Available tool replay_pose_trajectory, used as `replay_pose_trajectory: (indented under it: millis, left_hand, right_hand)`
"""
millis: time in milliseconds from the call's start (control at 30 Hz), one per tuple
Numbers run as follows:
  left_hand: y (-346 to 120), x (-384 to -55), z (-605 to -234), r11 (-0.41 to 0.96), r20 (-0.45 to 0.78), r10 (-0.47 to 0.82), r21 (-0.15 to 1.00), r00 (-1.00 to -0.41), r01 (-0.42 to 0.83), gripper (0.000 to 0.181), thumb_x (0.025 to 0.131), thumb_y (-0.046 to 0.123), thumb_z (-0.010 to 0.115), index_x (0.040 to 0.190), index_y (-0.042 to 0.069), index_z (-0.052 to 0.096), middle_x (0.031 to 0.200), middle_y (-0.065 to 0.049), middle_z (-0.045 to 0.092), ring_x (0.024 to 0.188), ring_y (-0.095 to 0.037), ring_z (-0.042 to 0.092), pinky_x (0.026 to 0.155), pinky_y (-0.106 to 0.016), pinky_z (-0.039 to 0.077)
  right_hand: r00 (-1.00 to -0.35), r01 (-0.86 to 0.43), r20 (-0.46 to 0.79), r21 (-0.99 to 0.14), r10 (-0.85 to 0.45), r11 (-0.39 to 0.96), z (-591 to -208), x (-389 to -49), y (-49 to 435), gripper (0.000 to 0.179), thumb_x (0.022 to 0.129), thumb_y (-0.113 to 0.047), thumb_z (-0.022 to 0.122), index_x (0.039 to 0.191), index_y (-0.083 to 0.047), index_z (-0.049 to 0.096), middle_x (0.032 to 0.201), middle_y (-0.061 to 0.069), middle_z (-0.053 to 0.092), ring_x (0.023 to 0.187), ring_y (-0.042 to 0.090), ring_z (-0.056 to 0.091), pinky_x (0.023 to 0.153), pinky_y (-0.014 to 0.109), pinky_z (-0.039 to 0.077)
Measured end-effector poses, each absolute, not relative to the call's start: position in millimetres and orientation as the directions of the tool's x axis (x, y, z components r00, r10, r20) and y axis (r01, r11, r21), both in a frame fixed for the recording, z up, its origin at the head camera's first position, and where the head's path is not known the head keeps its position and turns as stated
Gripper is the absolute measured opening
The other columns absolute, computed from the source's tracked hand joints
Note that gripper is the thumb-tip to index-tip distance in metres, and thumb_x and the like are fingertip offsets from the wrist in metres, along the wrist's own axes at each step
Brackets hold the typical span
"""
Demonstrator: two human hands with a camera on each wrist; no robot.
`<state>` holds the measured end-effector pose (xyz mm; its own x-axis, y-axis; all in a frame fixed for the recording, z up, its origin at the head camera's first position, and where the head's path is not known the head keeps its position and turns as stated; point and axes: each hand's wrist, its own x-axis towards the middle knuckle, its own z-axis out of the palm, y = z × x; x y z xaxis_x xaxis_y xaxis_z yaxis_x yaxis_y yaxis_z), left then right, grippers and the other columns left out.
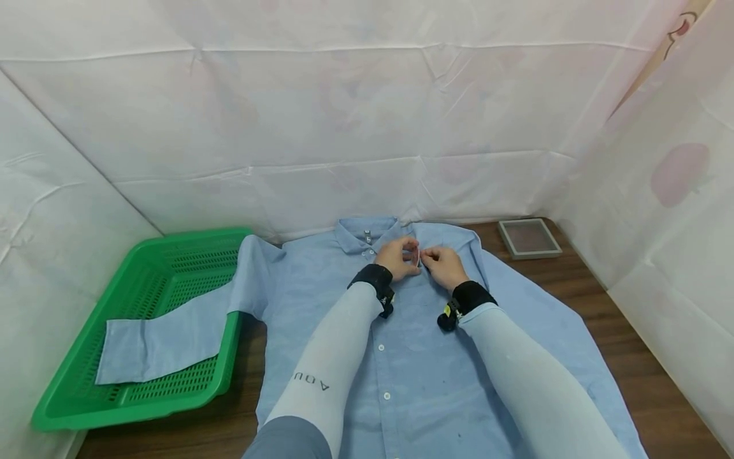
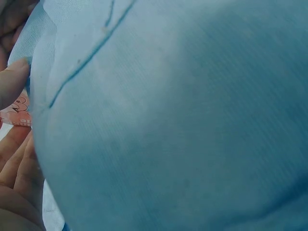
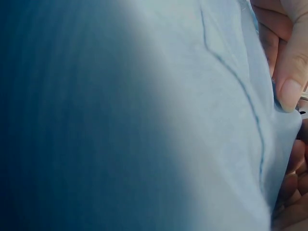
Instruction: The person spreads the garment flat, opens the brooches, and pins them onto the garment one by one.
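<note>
A light blue button-up shirt [image 1: 321, 287] lies spread out, collar toward the back wall. Over its chest, my left hand [image 1: 397, 258] holds a small, flat pink printed item [image 2: 20, 111] between thumb and fingers, close to the cloth. Only part of that item shows, so its kind is unclear. Just to the right, my right hand [image 1: 445, 268] pinches a stitched fold of the shirt near the chest pocket, its thumb [image 3: 290, 94] pressing on the cloth edge. Fabric fills most of both wrist views and hides parts of the fingers.
A green plastic basket [image 1: 134, 417] stands at the left, with one shirt sleeve [image 1: 172, 338] draped into it. At the back right lies a grey-framed flat square item [image 1: 530, 238] on the brown wooden table [image 1: 585, 287]. White sheeting [image 1: 344, 115] hangs behind and at both sides.
</note>
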<state>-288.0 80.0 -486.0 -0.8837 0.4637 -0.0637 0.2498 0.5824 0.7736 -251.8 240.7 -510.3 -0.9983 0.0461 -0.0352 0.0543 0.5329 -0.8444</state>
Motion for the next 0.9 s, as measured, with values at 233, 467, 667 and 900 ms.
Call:
replay_pose_trajectory:
  millis: [233, 467, 667, 900]
  left_hand:
    - [79.2, -286.6, -484.6, 0.587, -0.061, 0.463, 0.769, -0.884, 0.255, 0.061, 0.077, 0.015, 0.081, 0.132, 0.015, 0.055, 0.125, -0.001, 0.06, 0.11, -0.015, 0.061, 0.089, -0.027, 0.049]
    - [77.5, -284.8, -481.4, 0.614, -0.044, 0.468, 0.734, -0.882, 0.289, 0.059, 0.078, 0.015, 0.082, 0.131, 0.015, 0.056, 0.122, 0.0, 0.061, 0.106, -0.016, 0.061, 0.086, -0.03, 0.05]
    - [78.5, -284.9, -483.5, 0.661, -0.013, 0.469, 0.668, -0.883, 0.341, 0.057, 0.077, 0.017, 0.083, 0.129, 0.018, 0.058, 0.117, -0.001, 0.063, 0.101, -0.016, 0.06, 0.083, -0.03, 0.049]
    - [81.6, -286.7, -488.0, 0.665, 0.009, 0.479, 0.649, -0.878, 0.369, 0.054, 0.077, 0.016, 0.083, 0.125, 0.017, 0.06, 0.112, -0.003, 0.064, 0.101, -0.017, 0.06, 0.084, -0.03, 0.049]
  right_hand:
    - [-0.998, 0.056, -0.042, -0.839, 0.037, 0.542, -506.1, -250.4, 237.7, 0.026, 0.096, -0.02, 0.059, 0.115, -0.003, 0.067, 0.111, 0.013, 0.066, 0.1, 0.026, 0.06, 0.084, 0.04, 0.048]
    - [-0.999, 0.048, -0.03, -0.848, 0.042, 0.527, -508.0, -250.3, 238.1, 0.024, 0.097, -0.017, 0.058, 0.114, -0.002, 0.067, 0.109, 0.014, 0.066, 0.099, 0.026, 0.06, 0.085, 0.039, 0.048]
    - [-0.999, 0.039, -0.014, -0.853, 0.051, 0.52, -508.8, -250.5, 237.6, 0.023, 0.097, -0.016, 0.057, 0.112, -0.002, 0.067, 0.107, 0.014, 0.067, 0.096, 0.026, 0.061, 0.082, 0.038, 0.047]
    - [-0.999, 0.039, -0.021, -0.857, 0.04, 0.514, -507.9, -248.9, 238.9, 0.025, 0.097, -0.016, 0.058, 0.114, 0.0, 0.067, 0.108, 0.015, 0.067, 0.096, 0.025, 0.06, 0.078, 0.034, 0.047]
